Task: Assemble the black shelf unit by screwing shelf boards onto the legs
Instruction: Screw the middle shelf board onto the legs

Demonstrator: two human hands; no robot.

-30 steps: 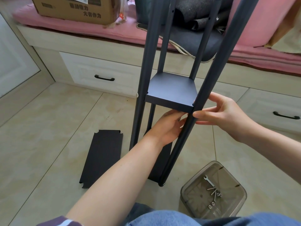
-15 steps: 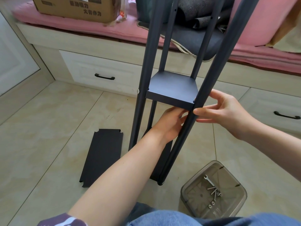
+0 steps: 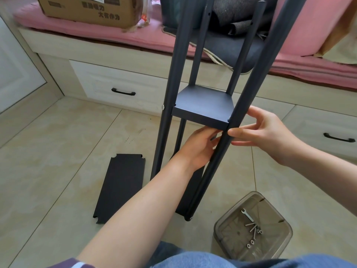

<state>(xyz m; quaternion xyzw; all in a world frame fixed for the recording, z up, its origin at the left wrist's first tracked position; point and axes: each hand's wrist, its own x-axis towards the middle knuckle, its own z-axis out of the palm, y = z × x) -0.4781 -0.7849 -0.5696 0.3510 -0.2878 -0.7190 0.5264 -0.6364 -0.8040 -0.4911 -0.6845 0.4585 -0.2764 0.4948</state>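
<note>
The black shelf unit stands on the tiled floor, its tall legs (image 3: 171, 97) rising past the frame's top. A mounted shelf board (image 3: 204, 105) sits between them at mid-height, and a lower board (image 3: 190, 192) near the floor. My left hand (image 3: 197, 147) reaches under the mounted board's near right corner, fingertips hidden behind the near right leg (image 3: 249, 89). My right hand (image 3: 264, 132) pinches that leg at the board's corner with thumb and fingers. A loose black shelf board (image 3: 120, 184) lies flat on the floor at the left.
A clear plastic tub (image 3: 253, 227) at the lower right holds a small wrench, screws and washers. A bench with drawers, pink cushions, a cardboard box (image 3: 88, 10) and dark fabric stands behind. My knees in jeans (image 3: 193, 260) fill the bottom edge.
The hands stay at the same corner; my right hand's fingers have shifted slightly on the leg. The camera view has tilted a little.
</note>
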